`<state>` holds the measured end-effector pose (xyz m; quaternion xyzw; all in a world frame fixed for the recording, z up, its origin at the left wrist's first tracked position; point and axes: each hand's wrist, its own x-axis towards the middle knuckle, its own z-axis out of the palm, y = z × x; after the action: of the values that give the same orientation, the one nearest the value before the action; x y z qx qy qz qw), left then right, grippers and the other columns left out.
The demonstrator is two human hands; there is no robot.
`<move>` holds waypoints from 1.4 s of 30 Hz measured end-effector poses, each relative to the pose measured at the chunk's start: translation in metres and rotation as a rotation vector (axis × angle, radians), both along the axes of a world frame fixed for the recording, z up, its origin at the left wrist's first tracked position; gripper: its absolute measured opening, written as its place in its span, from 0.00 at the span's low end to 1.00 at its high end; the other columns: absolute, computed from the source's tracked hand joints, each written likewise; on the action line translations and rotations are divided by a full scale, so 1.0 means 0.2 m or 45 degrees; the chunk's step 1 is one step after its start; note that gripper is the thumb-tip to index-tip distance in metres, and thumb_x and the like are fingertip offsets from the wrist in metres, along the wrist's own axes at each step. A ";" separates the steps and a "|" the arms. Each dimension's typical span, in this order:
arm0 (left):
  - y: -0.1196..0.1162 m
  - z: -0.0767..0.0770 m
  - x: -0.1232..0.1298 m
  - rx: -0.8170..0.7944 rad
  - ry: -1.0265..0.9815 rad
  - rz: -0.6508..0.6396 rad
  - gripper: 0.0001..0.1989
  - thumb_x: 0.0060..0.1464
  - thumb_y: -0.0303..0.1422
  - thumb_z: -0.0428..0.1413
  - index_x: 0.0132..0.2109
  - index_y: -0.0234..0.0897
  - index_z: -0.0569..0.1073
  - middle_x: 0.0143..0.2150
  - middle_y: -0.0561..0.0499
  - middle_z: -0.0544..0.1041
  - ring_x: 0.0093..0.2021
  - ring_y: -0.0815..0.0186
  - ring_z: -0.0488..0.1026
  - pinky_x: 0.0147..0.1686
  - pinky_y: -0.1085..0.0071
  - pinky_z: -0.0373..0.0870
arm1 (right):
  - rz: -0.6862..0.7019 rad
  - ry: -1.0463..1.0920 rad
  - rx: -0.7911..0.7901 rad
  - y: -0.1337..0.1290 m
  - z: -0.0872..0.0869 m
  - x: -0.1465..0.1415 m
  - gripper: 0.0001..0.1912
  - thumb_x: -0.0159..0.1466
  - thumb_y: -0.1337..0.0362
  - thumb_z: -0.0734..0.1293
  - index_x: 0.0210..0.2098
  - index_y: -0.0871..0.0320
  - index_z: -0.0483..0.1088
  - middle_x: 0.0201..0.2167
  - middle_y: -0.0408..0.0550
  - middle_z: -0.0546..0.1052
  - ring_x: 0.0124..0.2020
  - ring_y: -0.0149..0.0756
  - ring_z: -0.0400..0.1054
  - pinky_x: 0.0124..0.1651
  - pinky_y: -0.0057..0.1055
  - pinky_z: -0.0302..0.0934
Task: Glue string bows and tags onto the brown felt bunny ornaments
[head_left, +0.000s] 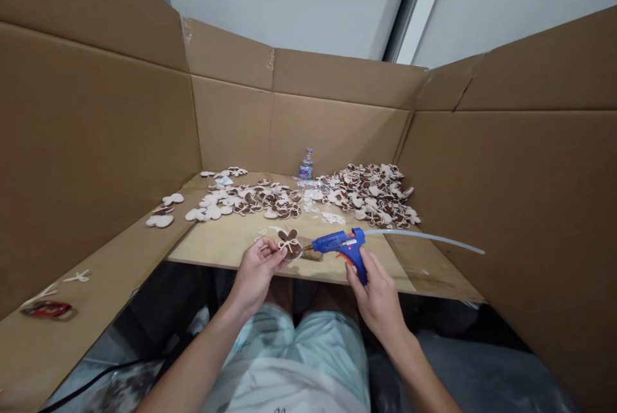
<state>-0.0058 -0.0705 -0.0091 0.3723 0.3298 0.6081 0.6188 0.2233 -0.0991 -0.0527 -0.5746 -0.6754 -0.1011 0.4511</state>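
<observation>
1. The glue gun (343,243) was partly hidden at its handle by the right hand (376,288).
2. One edge of the brown cutout (290,245) was covered by the left hand (257,270).
3. The print on the bottle (306,165) was too small to be read.
4. Many cutouts in the right-hand pile (373,193) were covered by others.
5. Both forearms (205,349) were cut off by the bottom edge.

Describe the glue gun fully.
The glue gun is blue, plastic-looking, with an orange trigger, a small red light and a metal-looking nozzle. The right hand grips its handle, barrel near level, over the board. A whitish glue stick curves from its rear. The nozzle points at the brown piece in the left hand; whether they touch is unclear.
</observation>
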 end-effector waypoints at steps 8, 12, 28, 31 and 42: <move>0.03 0.03 -0.07 0.002 0.005 0.064 0.20 0.37 0.31 0.70 0.30 0.36 0.65 0.30 0.53 0.79 0.35 0.67 0.78 0.39 0.72 0.74 | -0.151 -0.081 -0.271 0.14 -0.06 0.08 0.22 0.66 0.55 0.58 0.51 0.64 0.67 0.41 0.59 0.74 0.41 0.47 0.71 0.43 0.41 0.66; 0.07 0.05 -0.14 0.017 -0.023 0.139 0.19 0.37 0.31 0.70 0.32 0.36 0.66 0.33 0.49 0.81 0.39 0.63 0.79 0.45 0.66 0.73 | -0.266 -0.145 -0.319 0.22 -0.16 0.12 0.19 0.64 0.57 0.59 0.46 0.67 0.70 0.38 0.61 0.75 0.41 0.50 0.70 0.44 0.42 0.64; 0.12 0.09 -0.28 0.097 -0.045 0.358 0.18 0.37 0.31 0.68 0.31 0.37 0.66 0.29 0.53 0.80 0.35 0.66 0.78 0.45 0.68 0.71 | -0.113 -0.055 -0.247 0.23 -0.10 -0.01 0.20 0.64 0.56 0.63 0.46 0.67 0.70 0.42 0.67 0.75 0.44 0.54 0.68 0.47 0.49 0.59; 0.11 0.10 -0.27 0.095 -0.031 0.351 0.19 0.36 0.31 0.69 0.32 0.37 0.66 0.30 0.53 0.79 0.36 0.66 0.78 0.45 0.67 0.71 | 0.205 -0.125 -0.372 0.29 -0.04 -0.26 0.09 0.62 0.65 0.66 0.41 0.58 0.73 0.37 0.52 0.79 0.40 0.42 0.72 0.45 0.35 0.63; 0.10 0.11 -0.28 0.093 -0.002 0.387 0.18 0.39 0.30 0.67 0.34 0.38 0.66 0.30 0.52 0.79 0.35 0.66 0.78 0.44 0.67 0.72 | 0.368 -0.320 -0.733 0.65 -0.03 -0.73 0.10 0.66 0.61 0.65 0.43 0.61 0.72 0.41 0.50 0.77 0.41 0.37 0.72 0.45 0.37 0.66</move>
<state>-0.0611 -0.0505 0.0128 0.3398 0.3594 0.7066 0.5060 0.0767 0.0314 -0.0578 -0.5597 -0.8009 0.0884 0.1935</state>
